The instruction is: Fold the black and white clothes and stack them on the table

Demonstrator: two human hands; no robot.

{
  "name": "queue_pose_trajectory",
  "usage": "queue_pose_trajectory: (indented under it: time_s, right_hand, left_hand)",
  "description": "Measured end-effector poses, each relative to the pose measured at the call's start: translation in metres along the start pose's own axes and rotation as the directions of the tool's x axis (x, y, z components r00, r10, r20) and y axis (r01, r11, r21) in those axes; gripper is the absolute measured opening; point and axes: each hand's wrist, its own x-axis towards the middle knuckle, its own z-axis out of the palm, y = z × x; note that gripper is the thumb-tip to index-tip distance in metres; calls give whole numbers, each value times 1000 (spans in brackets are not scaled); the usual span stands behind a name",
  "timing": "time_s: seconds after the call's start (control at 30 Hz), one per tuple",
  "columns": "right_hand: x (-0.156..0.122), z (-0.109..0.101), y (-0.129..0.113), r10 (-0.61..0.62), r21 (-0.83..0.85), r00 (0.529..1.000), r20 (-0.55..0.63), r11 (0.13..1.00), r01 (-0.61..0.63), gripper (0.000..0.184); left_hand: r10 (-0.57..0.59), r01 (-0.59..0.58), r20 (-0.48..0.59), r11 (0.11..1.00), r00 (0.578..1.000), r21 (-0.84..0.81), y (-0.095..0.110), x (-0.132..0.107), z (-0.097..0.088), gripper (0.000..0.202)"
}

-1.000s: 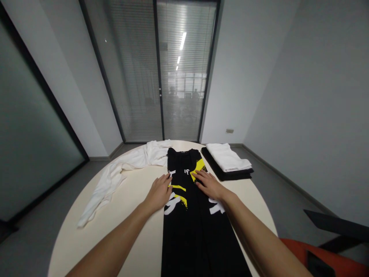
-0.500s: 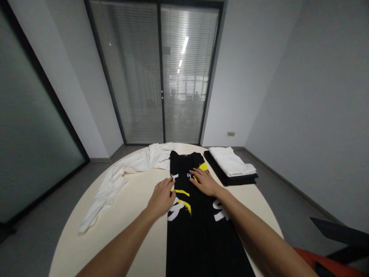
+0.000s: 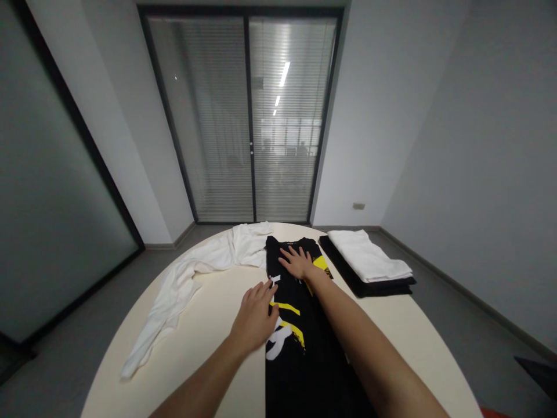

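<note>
A black T-shirt (image 3: 300, 371) with white and yellow print lies lengthwise in front of me, its sides folded in to a long strip and its collar at the far end. My right hand (image 3: 298, 264) rests on it just below the collar, fingers spread. At the shirt's left edge, beside the white lettering, lies my left hand (image 3: 256, 310) with its fingers stretched out. Neither hand grips the cloth. My right forearm covers part of the print on the right side.
The round cream table (image 3: 165, 360) carries everything. A crumpled white garment (image 3: 195, 273) stretches along its left and far edge. To the right sits a stack of folded clothes, a white one (image 3: 369, 258) over black ones (image 3: 387, 288). A glass door with blinds (image 3: 252, 128) stands beyond.
My right hand has slid up the shirt toward the collar and spread its fingers. My left hand stays at the left edge. The whole view has shifted slightly.
</note>
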Motion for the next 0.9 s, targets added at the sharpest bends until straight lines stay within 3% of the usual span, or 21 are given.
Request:
queue_pose_trajectory:
  time_s: [0.3,0.6,0.8,0.9]
  right_hand:
    - [21,6,6,142,-40,990,16,989,-141,63]
    - [49,7,17,193,-55,981,-12,980,-193,61]
    - [48,5,19,114,-89,981,-157,988,-129,62]
    - [50,0,24,88,-108,967,-240,987,-117,72]
  left_hand:
    - [-29,27,-38,999,999,-37,-2,1,5,53]
    - [-29,25,-71,998,997,-50,-6,4,8,51]
    - [-14,13,-74,1000,997,-10,-3,4,6,52]
    - [-13,13,-55,1000,998,2,-2,3,5,53]
